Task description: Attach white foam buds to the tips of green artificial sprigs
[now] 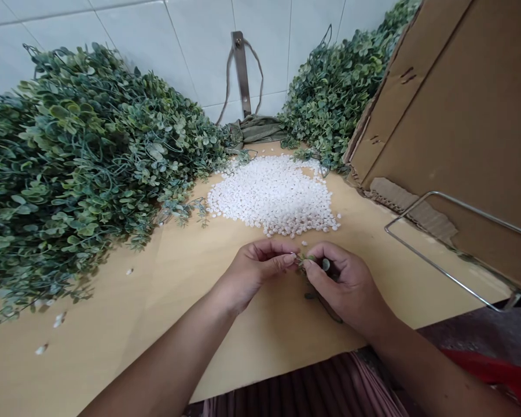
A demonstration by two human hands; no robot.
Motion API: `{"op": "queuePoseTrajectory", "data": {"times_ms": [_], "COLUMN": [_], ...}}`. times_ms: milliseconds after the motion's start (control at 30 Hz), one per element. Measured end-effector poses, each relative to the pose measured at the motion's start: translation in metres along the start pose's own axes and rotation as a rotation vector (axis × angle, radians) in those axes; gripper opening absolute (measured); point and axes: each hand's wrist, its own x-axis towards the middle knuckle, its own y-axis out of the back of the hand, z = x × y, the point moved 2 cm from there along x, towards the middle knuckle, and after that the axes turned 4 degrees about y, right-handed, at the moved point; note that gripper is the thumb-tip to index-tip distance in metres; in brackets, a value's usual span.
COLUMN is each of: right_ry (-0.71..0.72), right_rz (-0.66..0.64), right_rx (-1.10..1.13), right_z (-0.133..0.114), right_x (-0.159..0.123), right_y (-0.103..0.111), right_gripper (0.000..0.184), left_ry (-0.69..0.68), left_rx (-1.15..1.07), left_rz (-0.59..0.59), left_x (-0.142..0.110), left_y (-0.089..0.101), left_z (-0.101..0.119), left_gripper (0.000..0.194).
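Observation:
My left hand (260,269) pinches a small white bead-like piece (293,255) between thumb and fingertips. Close beside it, my right hand (345,284) is closed on a green artificial leaf sprig (325,265), whose tip points toward the white piece. The sprig's stem trails down below the right hand. Whether the white piece touches the sprig I cannot tell. Just beyond both hands spreads a heap of small white pieces (273,194) on the tan tabletop (226,347).
A large pile of green artificial sprigs (91,145) lies on the left, with another pile (334,87) at the back right. A cardboard box (460,116) and a bent metal wire frame (443,265) stand on the right. Dark cloth (260,128) lies against the tiled wall.

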Motion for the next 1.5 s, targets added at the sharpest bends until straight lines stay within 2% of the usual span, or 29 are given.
{"op": "queuePoseTrajectory", "data": {"times_ms": [633, 900, 1233, 1367, 1500], "right_ry": [0.016, 0.002, 0.040, 0.024, -0.006], "right_rz": [0.030, 0.031, -0.018, -0.020, 0.013], "right_rx": [-0.048, -0.067, -0.063, 0.006, 0.200], "right_z": [-0.0007, 0.0013, 0.0044, 0.0034, 0.0045], "right_x": [-0.0001, -0.0022, -0.0067, -0.0059, -0.0064], "right_y": [0.0002, -0.0006, -0.0030, -0.0022, 0.0028], "right_gripper": [0.016, 0.015, 0.016, 0.014, 0.013], "left_ry": [0.022, 0.029, 0.025, -0.005, -0.075], "left_rx": [-0.015, -0.003, 0.025, 0.037, 0.102], "left_rz": [0.027, 0.089, 0.076, 0.056, 0.078], "left_x": [-0.0007, -0.0002, 0.0005, -0.0008, -0.0001], "left_y": [-0.0028, -0.0051, -0.0053, -0.0064, -0.0022], "left_z": [-0.0004, -0.0015, -0.0033, -0.0027, -0.0009], "left_gripper": [0.020, 0.021, 0.019, 0.018, 0.020]}}
